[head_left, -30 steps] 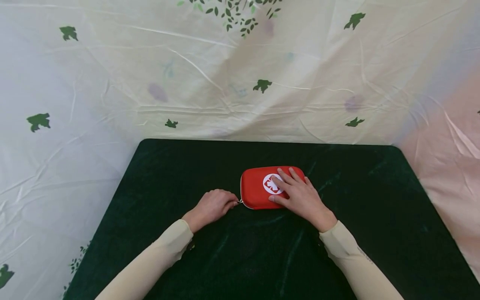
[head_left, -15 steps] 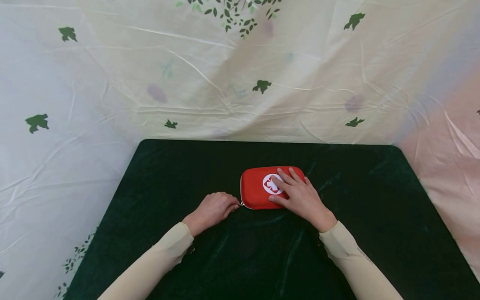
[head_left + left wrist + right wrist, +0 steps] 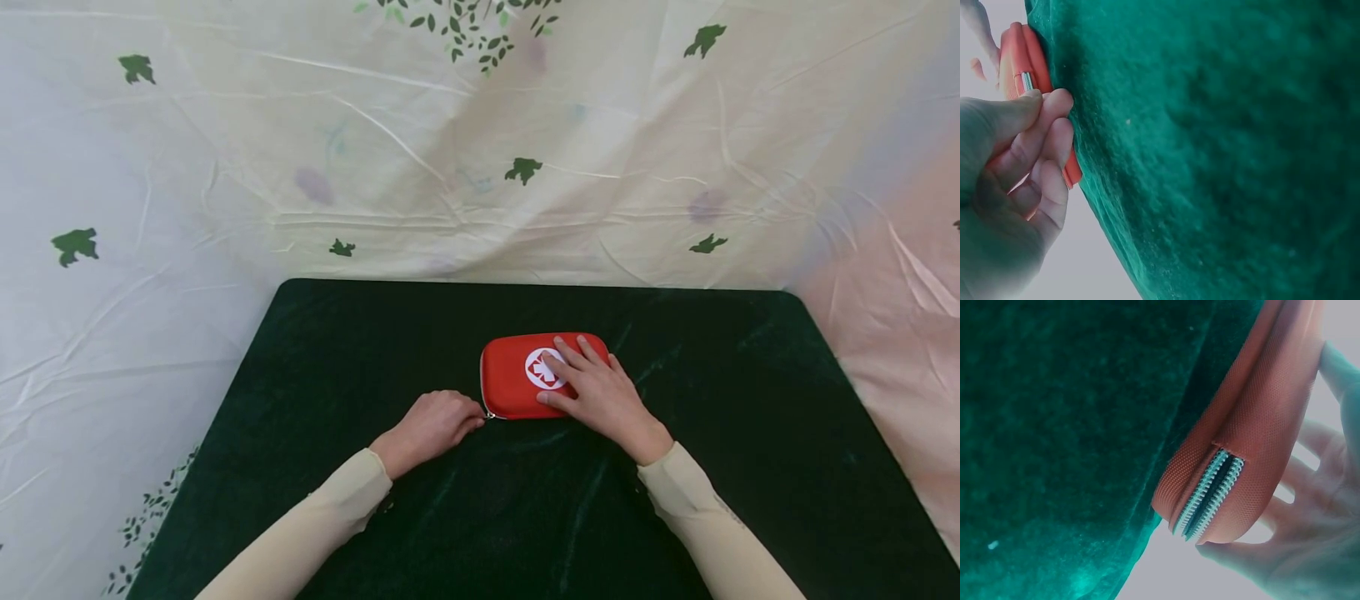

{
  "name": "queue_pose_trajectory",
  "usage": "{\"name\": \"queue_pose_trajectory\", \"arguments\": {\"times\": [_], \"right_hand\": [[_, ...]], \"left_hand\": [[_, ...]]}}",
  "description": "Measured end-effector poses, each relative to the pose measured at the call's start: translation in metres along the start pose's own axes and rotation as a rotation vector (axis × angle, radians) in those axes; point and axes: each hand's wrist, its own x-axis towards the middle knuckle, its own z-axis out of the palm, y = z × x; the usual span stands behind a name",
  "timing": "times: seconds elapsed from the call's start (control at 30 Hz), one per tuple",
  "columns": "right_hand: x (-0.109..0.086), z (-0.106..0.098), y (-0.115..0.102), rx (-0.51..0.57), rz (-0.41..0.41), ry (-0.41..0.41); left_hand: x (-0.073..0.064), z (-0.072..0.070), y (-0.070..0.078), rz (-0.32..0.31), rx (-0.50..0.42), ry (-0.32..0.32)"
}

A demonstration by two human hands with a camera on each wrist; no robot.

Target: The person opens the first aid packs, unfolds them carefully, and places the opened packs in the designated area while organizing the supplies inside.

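1. Table (image 3: 352, 333) under dark green, plush-looking cloth (image 3: 517, 492); faint creases below and to the right of the pinching left hand (image 3: 431, 425).
2. Backdrop (image 3: 420, 167) of pale, wrinkled fabric, printed with green leaves and bird-like shapes; upright beyond the grip and to both sides, pinkish at far right.
3. Far edge (image 3: 540, 286), nearly straight, round-cornered; well beyond the grip.
4. Left edge (image 3: 217, 429), slanting, well apart from the left hand; right edge (image 3: 870, 429), farther from the grip.
5. Green cloth on the grip's left out to the left edge, and on its near side between pale sleeves (image 3: 307, 525).
6. Zip pull (image 3: 490, 415), pinched between left thumb and forefinger; largely hidden by fingertips.
7. Red zip case (image 3: 504, 375), flat on the cloth, just right of and beyond the pinch; round white emblem (image 3: 542, 368) on top, partly covered.
8. Right hand (image 3: 600, 400), right of the pinch: spread over the case top, fingers extended, not clasping.
9. Zip teeth (image 3: 1229, 481), two parted rows on the case's side, near a right-hand fingertip.
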Motion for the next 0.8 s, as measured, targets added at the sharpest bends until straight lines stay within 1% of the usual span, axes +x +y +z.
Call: {"name": "queue_pose_trajectory", "arguments": {"times": [0.13, 0.27, 0.37, 0.4, 0.43, 0.5, 0.6, 0.67, 0.73, 0.8], "right_hand": [[-0.002, 0.001, -0.001, 0.003, 0.007, 0.004], [-0.003, 0.002, -0.003, 0.004, 0.011, 0.003], [-0.002, 0.002, -0.004, 0.004, 0.008, 0.0], [-0.002, 0.002, -0.004, 0.003, 0.009, -0.003], [-0.002, 0.002, -0.005, 0.002, 0.011, -0.005], [-0.002, 0.002, -0.004, 0.0, 0.016, -0.008], [-0.002, 0.002, -0.004, 0.001, 0.022, -0.01], [-0.003, 0.002, -0.004, 0.003, 0.021, -0.008], [-0.003, 0.001, -0.003, 0.004, 0.015, -0.005], [-0.003, 0.001, -0.003, 0.003, 0.008, 0.0]], "left_hand": [[0.0, 0.002, 0.002, 0.003, -0.026, 0.01], [0.002, 0.02, -0.012, 0.014, -0.032, 0.021], [0.002, 0.026, -0.015, 0.02, -0.037, 0.026], [0.002, 0.024, -0.012, 0.019, -0.045, 0.021], [0.002, 0.024, -0.012, 0.017, -0.054, 0.023], [0.003, 0.023, -0.011, 0.024, -0.042, 0.009], [0.002, 0.013, 0.0, 0.018, -0.031, -0.021], [0.002, 0.01, 0.005, 0.028, -0.024, -0.023], [0.002, 0.003, 0.013, 0.029, -0.037, -0.029], [0.005, 0.011, 0.006, 0.039, -0.033, -0.026]]}}
